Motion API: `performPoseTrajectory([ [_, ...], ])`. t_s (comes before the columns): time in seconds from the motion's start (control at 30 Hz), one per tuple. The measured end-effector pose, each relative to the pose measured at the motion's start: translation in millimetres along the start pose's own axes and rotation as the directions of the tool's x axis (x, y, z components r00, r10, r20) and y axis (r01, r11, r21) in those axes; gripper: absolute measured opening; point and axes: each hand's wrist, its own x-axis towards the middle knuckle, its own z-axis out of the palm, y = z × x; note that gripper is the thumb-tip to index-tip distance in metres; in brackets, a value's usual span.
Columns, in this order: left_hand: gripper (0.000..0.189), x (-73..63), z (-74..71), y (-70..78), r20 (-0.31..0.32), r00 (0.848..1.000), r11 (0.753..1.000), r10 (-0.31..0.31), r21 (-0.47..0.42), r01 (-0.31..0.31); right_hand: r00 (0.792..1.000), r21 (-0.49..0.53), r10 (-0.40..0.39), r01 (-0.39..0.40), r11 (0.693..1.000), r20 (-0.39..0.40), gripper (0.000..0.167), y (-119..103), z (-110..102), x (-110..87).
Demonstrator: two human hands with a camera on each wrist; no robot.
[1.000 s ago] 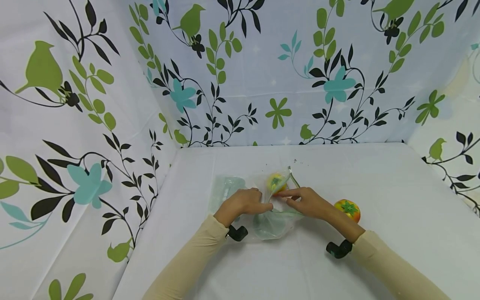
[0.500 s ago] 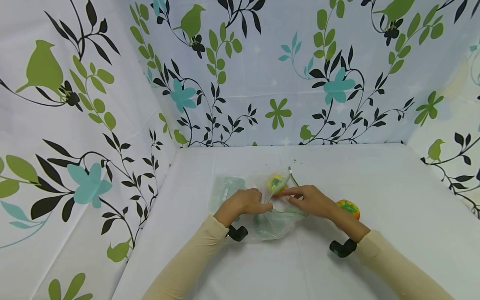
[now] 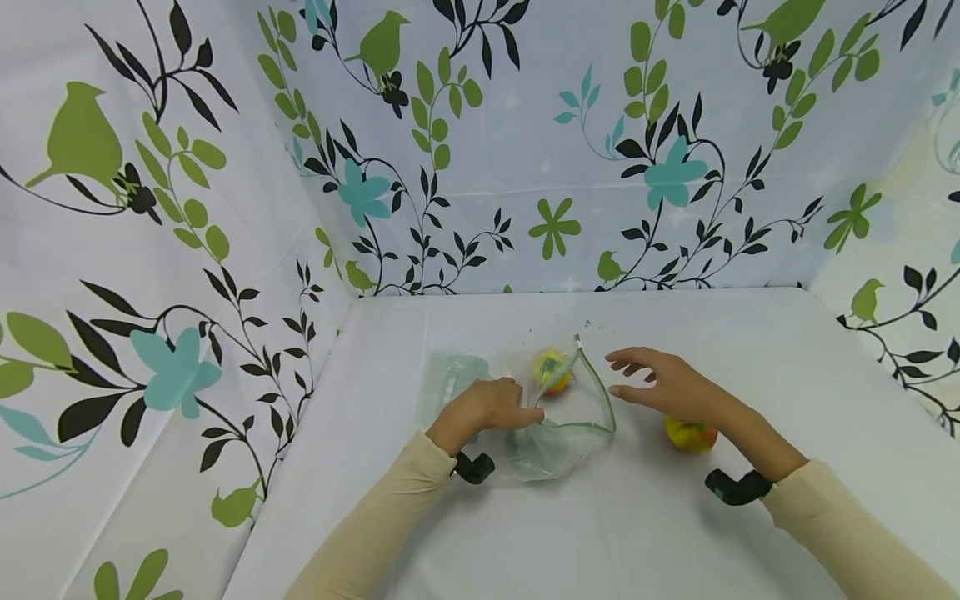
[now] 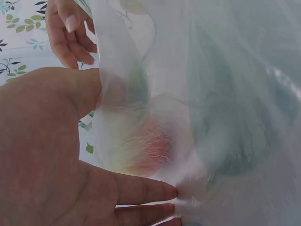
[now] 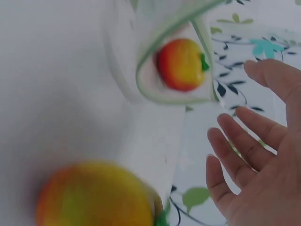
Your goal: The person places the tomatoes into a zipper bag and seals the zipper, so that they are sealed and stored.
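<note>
A clear plastic bag (image 3: 581, 408) with a green rim lies on the table, its mouth facing right. Inside it sits a red-and-yellow fruit (image 5: 181, 63) with a green leafy top, like a tomato. My left hand (image 3: 483, 404) holds the bag, thumb at the rim and fingers against the film; the film partly hides the thumb in the left wrist view. To the right of the mouth, my right hand (image 3: 667, 385) hovers with fingers spread, holding nothing. A second such fruit (image 3: 690, 435) is below it, partly covered by that hand.
Pale green shapes (image 3: 461, 377) show through the film at the bag's left; what they are is unclear. The white table (image 3: 750, 358) meets a leaf-patterned cloth (image 3: 487, 167) behind and at both sides. A black camera (image 3: 738, 487) sits on the right wrist.
My right hand has drawn back to the right from the fruit in the bag and spread its fingers. The bag's mouth is now in full view. My left hand has not moved.
</note>
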Motion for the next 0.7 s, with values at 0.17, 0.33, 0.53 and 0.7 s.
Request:
performPoseTrajectory([
  [0.17,0.079,0.1,1.4,-0.2,0.002,1.000,1.000,0.001,-0.012,-0.001,0.999,-0.019,0.037,-0.037,0.999,0.019,0.063,14,-22,-21.3],
  [0.33,0.079,-0.9,-0.5,-0.2,-0.001,1.000,1.000,-0.005,-0.003,0.005,0.997,-0.006,0.075,-0.075,0.997,0.032,0.065,33,-32,-42.5],
  [0.53,0.079,-1.9,-1.1,1.7,0.006,1.000,1.000,-0.003,-0.010,0.003,0.995,0.033,0.090,-0.092,0.995,0.043,0.065,54,-43,-70.0],
  [0.7,0.079,-2.0,-1.1,1.8,0.008,1.000,1.000,-0.009,-0.017,0.009,0.992,0.086,0.091,-0.098,0.991,0.083,0.069,71,-44,-86.2],
])
